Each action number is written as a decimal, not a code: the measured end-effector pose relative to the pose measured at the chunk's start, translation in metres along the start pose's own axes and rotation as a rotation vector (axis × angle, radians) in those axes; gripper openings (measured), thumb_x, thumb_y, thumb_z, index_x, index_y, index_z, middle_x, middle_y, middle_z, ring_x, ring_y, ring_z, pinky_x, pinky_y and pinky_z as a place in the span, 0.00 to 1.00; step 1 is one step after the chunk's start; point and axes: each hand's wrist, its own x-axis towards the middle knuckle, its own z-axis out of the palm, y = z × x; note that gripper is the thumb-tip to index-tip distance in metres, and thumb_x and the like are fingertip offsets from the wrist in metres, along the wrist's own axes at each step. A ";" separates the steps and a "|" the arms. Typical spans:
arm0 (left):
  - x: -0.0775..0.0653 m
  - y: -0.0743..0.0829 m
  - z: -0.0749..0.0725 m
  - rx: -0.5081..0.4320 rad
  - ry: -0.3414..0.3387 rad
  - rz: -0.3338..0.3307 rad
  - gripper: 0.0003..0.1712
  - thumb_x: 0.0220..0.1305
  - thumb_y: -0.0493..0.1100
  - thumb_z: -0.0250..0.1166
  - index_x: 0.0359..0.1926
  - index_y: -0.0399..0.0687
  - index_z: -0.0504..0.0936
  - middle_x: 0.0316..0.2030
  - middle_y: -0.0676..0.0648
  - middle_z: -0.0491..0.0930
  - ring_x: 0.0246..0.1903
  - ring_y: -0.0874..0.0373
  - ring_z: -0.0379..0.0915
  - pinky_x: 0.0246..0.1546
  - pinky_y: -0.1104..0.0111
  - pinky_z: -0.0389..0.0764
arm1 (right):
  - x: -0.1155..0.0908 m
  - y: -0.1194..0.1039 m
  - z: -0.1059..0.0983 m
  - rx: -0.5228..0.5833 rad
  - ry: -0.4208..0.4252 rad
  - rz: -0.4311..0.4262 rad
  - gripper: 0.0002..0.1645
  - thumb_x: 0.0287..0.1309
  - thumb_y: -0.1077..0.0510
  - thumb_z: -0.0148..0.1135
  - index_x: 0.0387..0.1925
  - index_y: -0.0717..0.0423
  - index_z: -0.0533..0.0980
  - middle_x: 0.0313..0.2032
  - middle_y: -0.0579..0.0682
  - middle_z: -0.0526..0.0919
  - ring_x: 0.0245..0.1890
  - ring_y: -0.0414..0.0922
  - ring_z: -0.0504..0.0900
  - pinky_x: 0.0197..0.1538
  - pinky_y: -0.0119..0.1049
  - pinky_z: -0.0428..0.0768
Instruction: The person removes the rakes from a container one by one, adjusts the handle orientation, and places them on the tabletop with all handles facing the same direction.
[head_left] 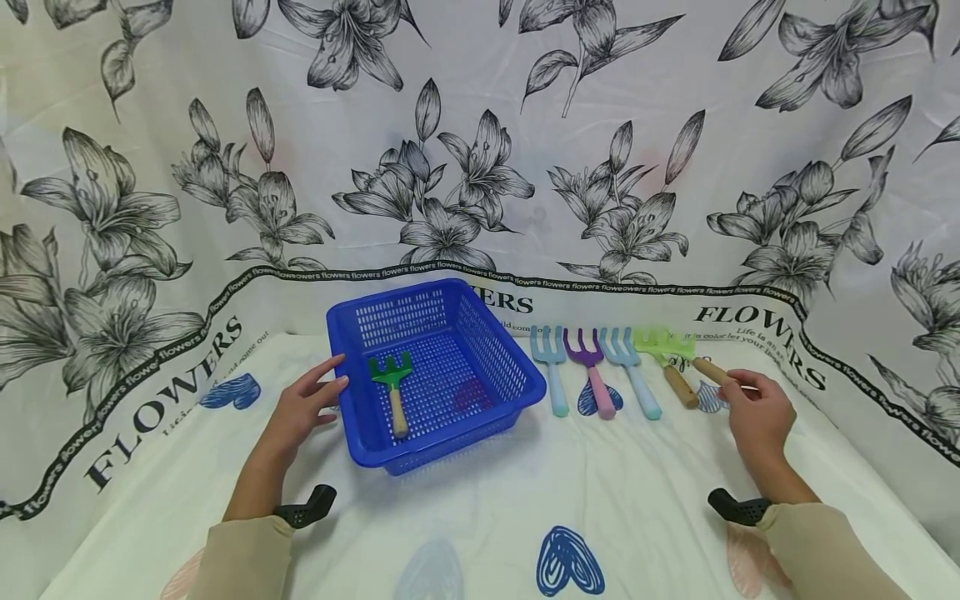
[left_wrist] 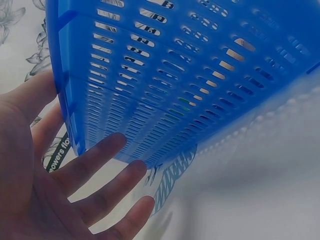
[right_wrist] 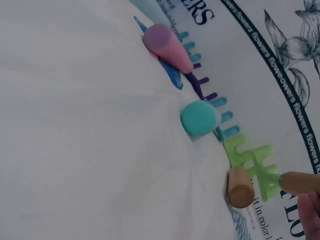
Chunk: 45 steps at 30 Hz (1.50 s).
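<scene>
In the head view my left hand (head_left: 303, 406) touches the left rim of a blue plastic basket (head_left: 442, 454), its fingers fairly straight. The left wrist view shows several spread fingers (left_wrist: 107, 150) beside the slotted basket wall (left_wrist: 165, 65). Inside the basket lies a small hand fork (head_left: 392, 379) with a green head and wooden handle. To the right, my right hand (head_left: 760, 414) pinches the wooden handle (head_left: 711, 371) of a light green hand fork. Its green head (right_wrist: 264, 172) overlaps another light green fork with a wooden handle (right_wrist: 241, 187) lying on the cloth.
Left of the green forks lie a light blue fork with a teal-ended handle (head_left: 643, 392), a purple fork with a pink handle (head_left: 600, 392) and another light blue fork (head_left: 557, 387). A flower-printed white cloth (head_left: 450, 183) hangs behind them.
</scene>
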 end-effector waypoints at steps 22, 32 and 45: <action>-0.001 -0.002 -0.003 0.013 -0.003 0.027 0.42 0.68 0.67 0.53 0.76 0.61 0.52 0.68 0.32 0.61 0.62 0.34 0.65 0.56 0.46 0.73 | 0.021 0.026 -0.006 -0.183 0.002 0.088 0.20 0.62 0.54 0.55 0.52 0.59 0.79 0.42 0.50 0.77 0.28 0.30 0.71 0.20 0.24 0.72; -0.001 -0.002 -0.001 0.013 -0.001 0.024 0.43 0.66 0.68 0.53 0.76 0.62 0.53 0.67 0.33 0.63 0.61 0.35 0.66 0.55 0.47 0.74 | 0.032 0.040 -0.005 -0.236 -0.087 0.107 0.20 0.63 0.54 0.58 0.54 0.58 0.77 0.42 0.55 0.81 0.25 0.34 0.75 0.21 0.26 0.73; -0.001 -0.001 0.000 0.008 -0.001 0.029 0.42 0.67 0.67 0.53 0.76 0.62 0.53 0.67 0.33 0.63 0.60 0.36 0.67 0.55 0.47 0.74 | 0.035 0.044 -0.008 -0.255 -0.201 0.182 0.21 0.66 0.63 0.55 0.58 0.68 0.71 0.49 0.64 0.74 0.23 0.36 0.77 0.19 0.23 0.74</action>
